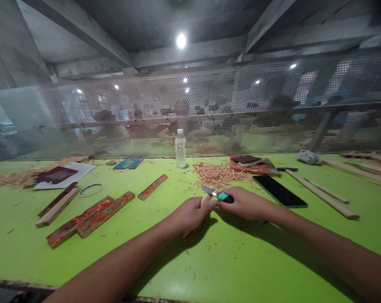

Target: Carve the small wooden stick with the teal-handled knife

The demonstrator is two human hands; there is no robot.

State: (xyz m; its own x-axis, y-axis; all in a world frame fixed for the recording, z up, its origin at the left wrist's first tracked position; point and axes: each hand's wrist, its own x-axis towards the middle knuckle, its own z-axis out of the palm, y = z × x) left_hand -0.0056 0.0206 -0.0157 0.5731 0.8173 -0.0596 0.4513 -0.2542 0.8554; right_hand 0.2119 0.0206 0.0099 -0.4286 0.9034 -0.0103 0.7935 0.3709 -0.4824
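Observation:
My left hand (pixel 192 214) is closed round a small pale piece of wood (pixel 205 199), most of which its fingers hide. In my right hand (pixel 242 203) is a utility knife (pixel 223 196) with a black and teal handle. Its blade points left and lies over the upper end of the wood; whether the edge touches it I cannot tell. My left thumb reaches close to the knife handle. Just beyond both hands lies a heap of wood shavings (pixel 218 174) on the green table (pixel 215 269).
Painted wooden strips (pixel 107 214), a ring (pixel 91 190) and sandpaper (pixel 56 174) on white paper lie left. A water bottle (pixel 181 149) stands at the back before a perforated metal screen (pixel 152 113). To the right are a phone (pixel 280 191), wooden sticks (pixel 323 193) and a crumpled cloth (pixel 309 157).

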